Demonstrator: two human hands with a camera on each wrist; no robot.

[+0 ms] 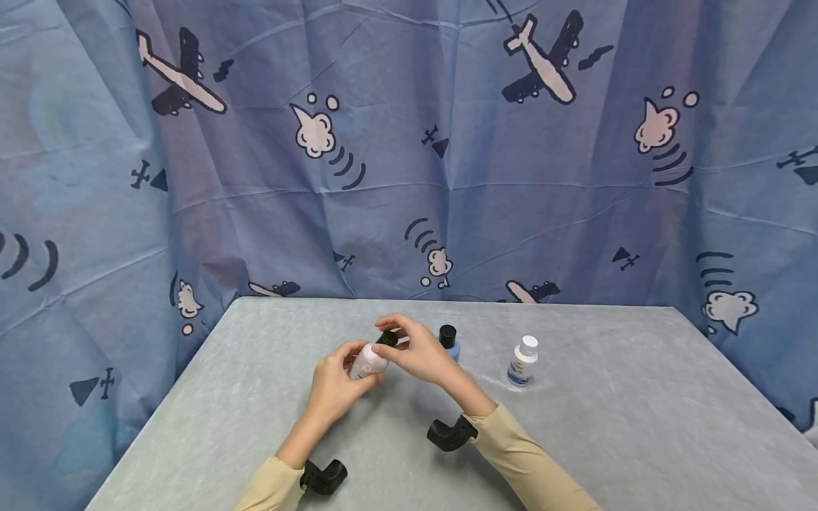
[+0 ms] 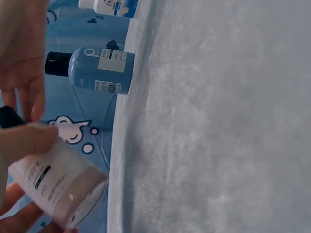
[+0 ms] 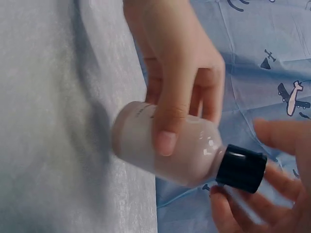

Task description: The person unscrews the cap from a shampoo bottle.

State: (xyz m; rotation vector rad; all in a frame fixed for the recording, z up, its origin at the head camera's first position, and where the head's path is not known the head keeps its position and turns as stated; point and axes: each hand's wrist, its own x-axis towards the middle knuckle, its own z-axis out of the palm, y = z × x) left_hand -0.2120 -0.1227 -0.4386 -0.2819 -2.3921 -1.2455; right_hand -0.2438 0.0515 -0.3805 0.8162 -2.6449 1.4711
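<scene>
A pale pink bottle (image 3: 187,150) with a black cap (image 3: 241,168) is held tilted above the table. My left hand (image 1: 335,383) grips its body, thumb across the front and fingers behind. Around the cap is my right hand (image 1: 418,351); its thumb (image 3: 279,136) stands apart from the cap, while its fingers bend close below it in the right wrist view. Behind the right hand, a blue bottle (image 2: 102,70) with a black cap stands on the table, partly hidden in the head view.
A small white bottle (image 1: 522,362) with a white cap and a blue-and-yellow label stands to the right on the grey table (image 1: 626,426). A blue curtain (image 1: 383,142) printed with planes hangs behind the table. Each wrist wears a black camera mount (image 1: 451,433).
</scene>
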